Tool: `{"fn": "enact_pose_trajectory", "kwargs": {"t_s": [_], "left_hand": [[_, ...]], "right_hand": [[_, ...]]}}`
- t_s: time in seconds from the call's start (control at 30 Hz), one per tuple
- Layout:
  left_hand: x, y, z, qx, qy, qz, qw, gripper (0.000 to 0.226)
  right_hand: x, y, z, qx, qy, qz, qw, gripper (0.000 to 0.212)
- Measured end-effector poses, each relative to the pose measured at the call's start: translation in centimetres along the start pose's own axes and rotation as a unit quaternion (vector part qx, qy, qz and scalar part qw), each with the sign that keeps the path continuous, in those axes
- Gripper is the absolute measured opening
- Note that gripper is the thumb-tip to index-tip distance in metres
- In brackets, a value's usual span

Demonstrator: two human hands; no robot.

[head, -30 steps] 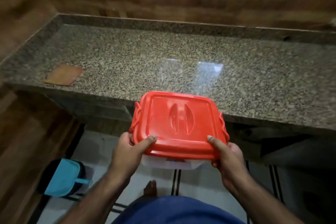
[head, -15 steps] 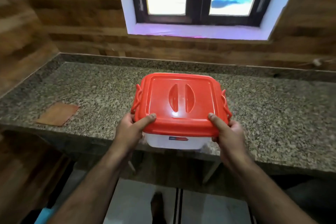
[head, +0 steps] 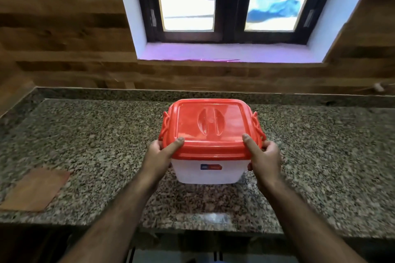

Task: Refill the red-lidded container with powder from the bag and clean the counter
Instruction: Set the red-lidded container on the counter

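The red-lidded container (head: 210,134) is a white square tub with a red lid and red side clips. It stands on the speckled granite counter (head: 96,147), near the middle. My left hand (head: 159,156) grips its left side, thumb on the lid's front edge. My right hand (head: 264,158) grips its right side the same way. The lid is on. No powder bag is in view.
A thin brown square mat (head: 35,189) lies at the counter's front left. A wood-panelled wall and a window (head: 228,0) rise behind the counter. A small pale object (head: 378,87) hangs on the wall at far right.
Both hands carried the container up from below the counter's edge and forward over the granite. It now rests on the counter, and my view has tilted up toward the window.
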State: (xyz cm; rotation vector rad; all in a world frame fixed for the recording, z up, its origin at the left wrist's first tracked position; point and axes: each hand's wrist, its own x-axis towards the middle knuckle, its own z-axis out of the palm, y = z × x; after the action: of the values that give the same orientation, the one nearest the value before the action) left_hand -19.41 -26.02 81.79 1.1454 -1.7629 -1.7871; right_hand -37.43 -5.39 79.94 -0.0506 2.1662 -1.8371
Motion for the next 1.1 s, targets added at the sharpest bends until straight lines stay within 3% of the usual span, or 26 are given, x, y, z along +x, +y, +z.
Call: {"fn": "enact_pose_trajectory", "kwargs": {"t_s": [0.1, 0.17, 0.23, 0.33, 0.5, 0.6, 0.7, 0.8, 0.9, 1.0, 1.1], "left_hand": [[1.0, 0.5, -1.1, 0.064, -0.014, -0.002, 0.998, 0.077], [1.8, 0.8, -2.3, 0.217, -0.001, 0.009, 0.976, 0.086], [2.5, 1.1, -3.4, 0.352, 0.046, 0.043, 0.934, 0.077], [4.3, 2.1, -3.6, 0.401, 0.079, 0.084, 0.909, 0.066], [7.0, 2.2, -2.9, 0.342, 0.055, 0.11, 0.931, 0.063], [7.2, 1.8, -2.9, 0.382, 0.066, 0.149, 0.91, 0.062], [7.3, 1.3, -3.1, 0.361, 0.075, 0.154, 0.917, 0.062], [7.7, -0.1, -3.3, 0.167, 0.041, 0.047, 0.984, 0.057], [7.6, -1.8, -3.5, -0.06, -0.003, -0.101, 0.993, 0.051], [8.1, -3.3, -4.0, -0.094, -0.011, -0.125, 0.988, 0.047], [8.8, -3.5, -4.8, -0.043, -0.042, -0.144, 0.988, 0.036]], "right_hand": [[0.0, -0.3, -0.3, -0.083, 0.031, -0.031, 0.996, 0.054], [0.5, -0.8, -1.0, -0.159, 0.066, -0.061, 0.983, 0.068], [1.7, -1.2, -1.7, -0.221, 0.076, -0.078, 0.969, 0.076], [4.3, -1.8, -1.7, -0.238, 0.039, -0.098, 0.966, 0.067], [5.8, -1.9, -1.1, -0.267, 0.003, -0.131, 0.955, 0.058], [6.4, -1.5, -1.3, -0.294, 0.016, -0.153, 0.943, 0.057], [6.8, -0.5, -1.7, -0.187, 0.008, -0.063, 0.98, 0.054], [6.6, 0.3, -1.5, 0.024, -0.02, 0.09, 0.995, 0.052], [6.8, 0.8, -1.5, 0.093, -0.066, 0.176, 0.978, 0.04], [7.0, 0.9, -2.0, 0.027, -0.1, 0.193, 0.976, 0.039], [6.8, -0.1, -2.3, -0.094, -0.054, 0.116, 0.987, 0.031]]}}
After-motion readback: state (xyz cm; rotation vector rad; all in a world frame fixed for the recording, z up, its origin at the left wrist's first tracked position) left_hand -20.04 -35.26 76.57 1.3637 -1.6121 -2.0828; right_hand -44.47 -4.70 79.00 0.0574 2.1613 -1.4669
